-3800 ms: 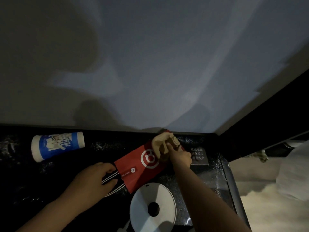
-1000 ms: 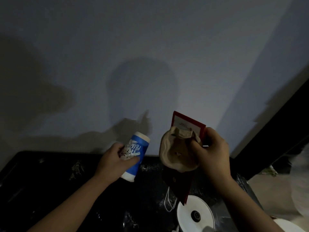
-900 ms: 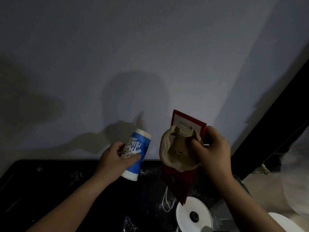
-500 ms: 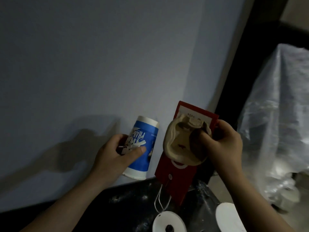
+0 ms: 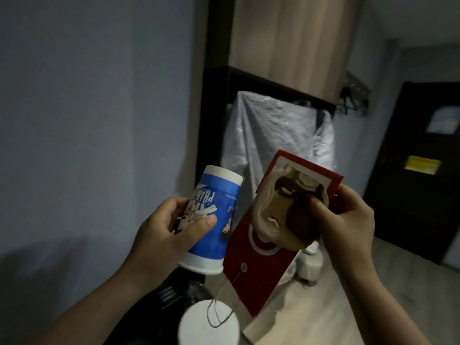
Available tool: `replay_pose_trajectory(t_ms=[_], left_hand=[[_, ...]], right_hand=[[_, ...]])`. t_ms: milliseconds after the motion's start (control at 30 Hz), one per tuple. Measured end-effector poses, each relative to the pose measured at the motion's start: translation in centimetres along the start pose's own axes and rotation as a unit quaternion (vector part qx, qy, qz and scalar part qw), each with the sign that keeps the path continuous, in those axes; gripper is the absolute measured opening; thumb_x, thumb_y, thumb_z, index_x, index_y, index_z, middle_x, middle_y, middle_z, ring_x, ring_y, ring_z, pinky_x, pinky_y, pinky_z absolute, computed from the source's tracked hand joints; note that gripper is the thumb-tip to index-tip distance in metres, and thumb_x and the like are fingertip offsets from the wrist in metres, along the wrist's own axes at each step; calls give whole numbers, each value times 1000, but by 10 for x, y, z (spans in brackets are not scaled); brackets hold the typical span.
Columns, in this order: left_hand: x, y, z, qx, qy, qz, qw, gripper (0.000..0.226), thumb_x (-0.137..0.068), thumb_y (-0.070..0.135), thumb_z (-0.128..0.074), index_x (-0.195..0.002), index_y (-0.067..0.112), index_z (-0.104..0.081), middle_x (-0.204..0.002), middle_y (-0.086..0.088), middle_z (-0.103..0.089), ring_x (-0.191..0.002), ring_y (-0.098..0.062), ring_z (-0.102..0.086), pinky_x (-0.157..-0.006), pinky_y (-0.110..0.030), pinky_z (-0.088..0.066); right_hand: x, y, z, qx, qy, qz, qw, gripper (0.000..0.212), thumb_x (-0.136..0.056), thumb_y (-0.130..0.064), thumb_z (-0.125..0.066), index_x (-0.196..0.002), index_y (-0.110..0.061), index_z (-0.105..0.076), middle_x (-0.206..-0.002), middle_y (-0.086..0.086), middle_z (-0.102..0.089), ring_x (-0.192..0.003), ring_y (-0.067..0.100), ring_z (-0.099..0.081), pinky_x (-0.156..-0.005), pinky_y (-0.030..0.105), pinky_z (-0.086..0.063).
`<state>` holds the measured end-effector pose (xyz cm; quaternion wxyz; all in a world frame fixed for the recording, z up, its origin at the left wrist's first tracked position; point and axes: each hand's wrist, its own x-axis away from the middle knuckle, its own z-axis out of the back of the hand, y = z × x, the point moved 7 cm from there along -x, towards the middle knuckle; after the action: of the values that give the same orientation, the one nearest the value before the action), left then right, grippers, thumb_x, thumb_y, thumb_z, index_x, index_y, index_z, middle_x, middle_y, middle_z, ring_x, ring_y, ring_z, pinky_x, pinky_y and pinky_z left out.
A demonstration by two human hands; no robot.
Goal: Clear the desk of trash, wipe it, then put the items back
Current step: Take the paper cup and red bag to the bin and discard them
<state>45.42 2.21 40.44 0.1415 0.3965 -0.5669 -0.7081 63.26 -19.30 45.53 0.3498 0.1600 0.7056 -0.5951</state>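
My left hand (image 5: 166,232) grips a blue and white paper cup (image 5: 214,220), held upside down and tilted, in front of the grey wall. My right hand (image 5: 346,220) pinches together a red paper bag (image 5: 254,272) and a crumpled beige wrapper (image 5: 278,210) that lies against the bag's face. The bag hangs down from my hand, its thin string handles (image 5: 219,312) dangling below. Both hands are raised in the air, close side by side.
The black desk's corner (image 5: 174,292) shows at the bottom, with a white round object (image 5: 206,324) just below the bag. Behind the hands stands something draped in clear plastic sheeting (image 5: 276,135). A dark door (image 5: 418,170) is at the right, over a pale floor (image 5: 336,307).
Both hands have lifted the cup, bag and wrapper off the desk. The view has swung right, away from the desk towards the plastic-covered thing and the door.
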Motion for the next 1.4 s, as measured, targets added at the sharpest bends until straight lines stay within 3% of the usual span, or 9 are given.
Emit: replay_pose_trajectory(t_ms=[300, 533, 633, 867, 1033, 1200, 1400], left_hand=[[-14, 8, -234, 68, -78, -13, 995, 73, -44, 54, -77, -108, 23, -61, -99, 5, -73, -89, -11, -71, -67, -22, -56], [-31, -7, -355, 62, -120, -3, 991, 75, -40, 59, -77, -106, 28, -60, -95, 12, -72, -84, -4, -70, -59, -15, -52], [-43, -21, -404, 53, -144, 2, 988, 76, -40, 60, -77, -107, 28, -60, -96, 10, -72, -85, -5, -70, -64, -19, -54], [-99, -74, -505, 35, -173, 12, 984, 77, -41, 62, -77, -107, 26, -62, -98, 6, -73, -89, -11, -70, -80, -37, -57], [-163, -102, -584, 25, -170, 13, 985, 78, -37, 64, -72, -104, 26, -63, -92, 10, -73, -79, 0, -68, -66, -19, -50], [-229, -131, -656, 17, -185, 20, 982, 74, -39, 65, -71, -102, 26, -63, -92, 12, -73, -82, -3, -68, -73, -26, -52], [-286, -173, -740, -7, -198, 37, 980, 67, -41, 65, -71, -97, 29, -63, -90, 15, -72, -79, 4, -65, -64, -15, -45]], right_hand=[[-52, 30, 213, 86, 60, 34, 994, 20, -81, -13, -69, -92, -28, -62, -87, -6, -68, -83, 5, -68, -68, 17, -56], [-80, 64, 324, 188, 99, 40, 976, 15, -82, -11, -70, -93, -20, -63, -83, -6, -68, -79, 3, -67, -66, 16, -55], [-93, 87, 364, 225, 121, 33, 966, 11, -82, -14, -70, -91, -17, -64, -79, -6, -67, -76, 4, -66, -64, 15, -54], [-141, 161, 431, 285, 155, 17, 946, 9, -82, -15, -71, -85, -21, -64, -74, -6, -67, -72, 7, -65, -62, 24, -56], [-202, 229, 464, 306, 158, -11, 939, 12, -82, -13, -71, -85, -23, -64, -72, -6, -67, -72, 4, -66, -63, 27, -57], [-268, 289, 490, 316, 157, -34, 935, 15, -81, -11, -70, -85, -24, -65, -74, -12, -69, -73, 3, -67, -61, 23, -55], [-334, 371, 526, 311, 155, -61, 936, 21, -81, -9, -70, -87, -29, -65, -75, -14, -69, -76, -3, -66, -60, 13, -52]])
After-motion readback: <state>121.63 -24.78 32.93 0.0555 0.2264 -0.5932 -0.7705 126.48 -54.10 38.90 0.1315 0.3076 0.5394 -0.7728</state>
